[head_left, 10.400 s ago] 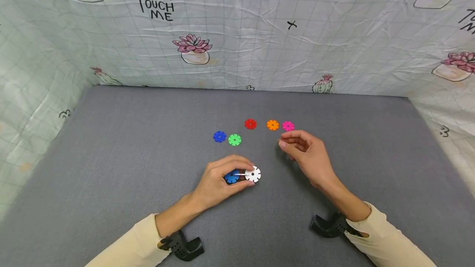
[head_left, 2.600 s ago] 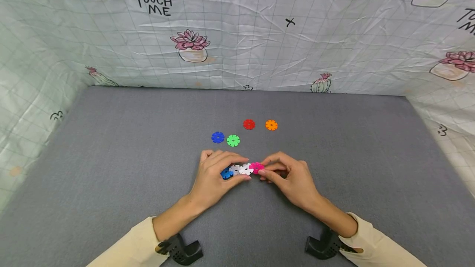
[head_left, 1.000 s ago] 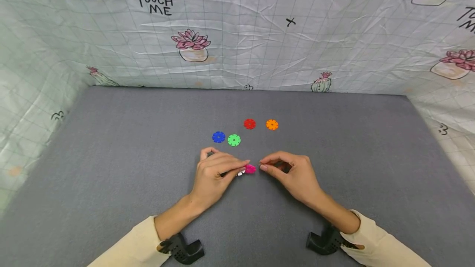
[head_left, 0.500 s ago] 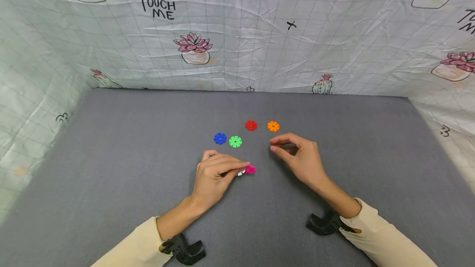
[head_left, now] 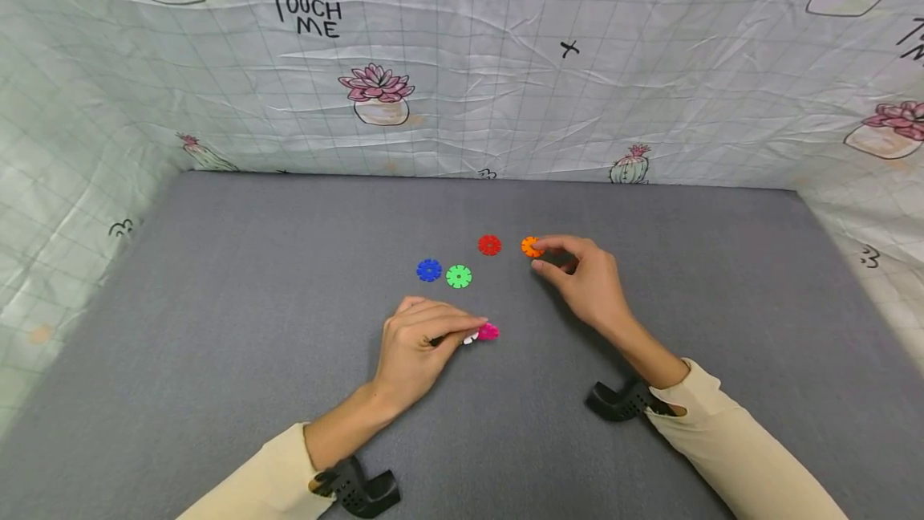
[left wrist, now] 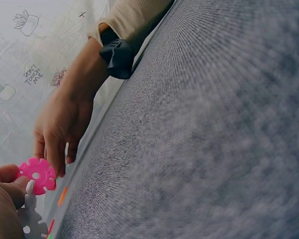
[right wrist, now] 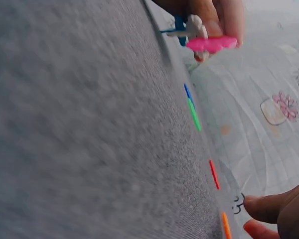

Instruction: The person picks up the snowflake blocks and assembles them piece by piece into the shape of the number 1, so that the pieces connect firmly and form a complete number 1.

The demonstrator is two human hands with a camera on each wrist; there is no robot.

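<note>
My left hand (head_left: pixel 420 343) pinches a pink notched building disc (head_left: pixel 489 331) between thumb and fingertips, low over the table's middle. A white notched disc (head_left: pixel 470 338) is joined to it; the left wrist view shows the pink disc (left wrist: pixel 46 181) slotted onto white pieces (left wrist: pixel 33 221). Blue pieces (right wrist: pixel 180 24) of the same chain show in the right wrist view; the hand covers the rest. My right hand (head_left: pixel 595 283) is at the orange notched disc (head_left: pixel 529 247), thumb and index finger apart. The index fingertip overlaps the disc in the head view; contact cannot be told.
A red disc (head_left: pixel 489 245) lies left of the orange one. Nearer me, a blue disc (head_left: pixel 429 270) and a green disc (head_left: pixel 458 276) lie side by side, just beyond my left hand. A patterned cloth (head_left: pixel 462 62) rises behind the grey table (head_left: pixel 289 263).
The pink disc, earlier lying by the orange one, is now joined to the white pieces in my left hand. My right hand has let go of it and moved forward to the orange disc.
</note>
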